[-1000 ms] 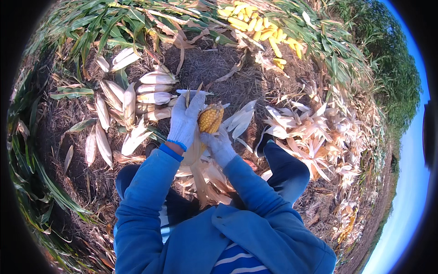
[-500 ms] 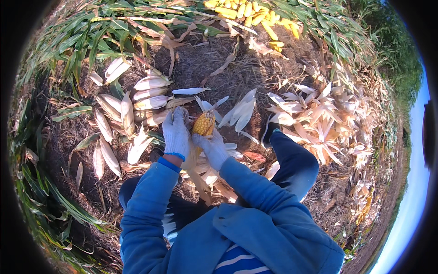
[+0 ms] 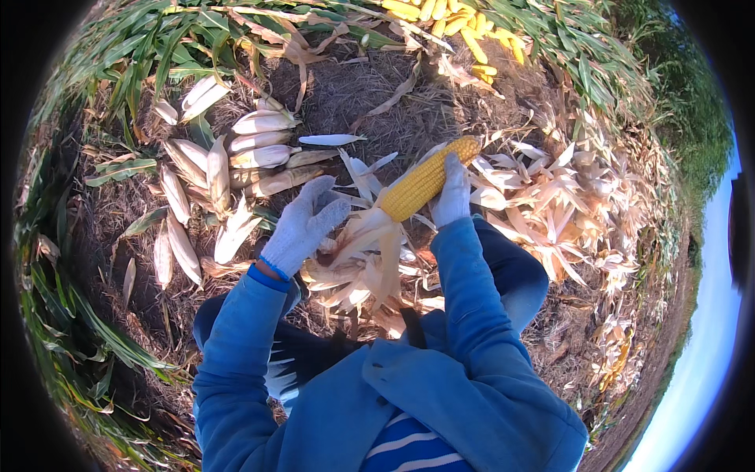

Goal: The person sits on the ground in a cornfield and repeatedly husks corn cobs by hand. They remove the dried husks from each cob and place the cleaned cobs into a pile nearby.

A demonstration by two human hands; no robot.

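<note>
My right hand (image 3: pixel 452 193), in a white knit glove, grips a yellow corn cob (image 3: pixel 421 185) near its upper end. The cob tilts up to the right, its kernels bare along most of the length. Pale husk leaves (image 3: pixel 370 248) hang from its lower left end, over loose husks between my legs. Left of the cob, my left hand (image 3: pixel 303 226), gloved too, is apart from it, with thumb and fingers spread and nothing seen in them. Several unhusked ears (image 3: pixel 259 157) lie on the ground beyond and left of that hand.
A heap of dry husks (image 3: pixel 558 212) lies to the right. Bare yellow cobs (image 3: pixel 472 35) are piled at the far side, among green corn stalks (image 3: pixel 212 39). More stalks (image 3: pixel 79 346) line the left. My bent knee (image 3: pixel 515 275) stands beside the husk heap.
The cob has swung up and to the right in my right hand, now showing bare along most of its length. My left hand has come away from it and opened.
</note>
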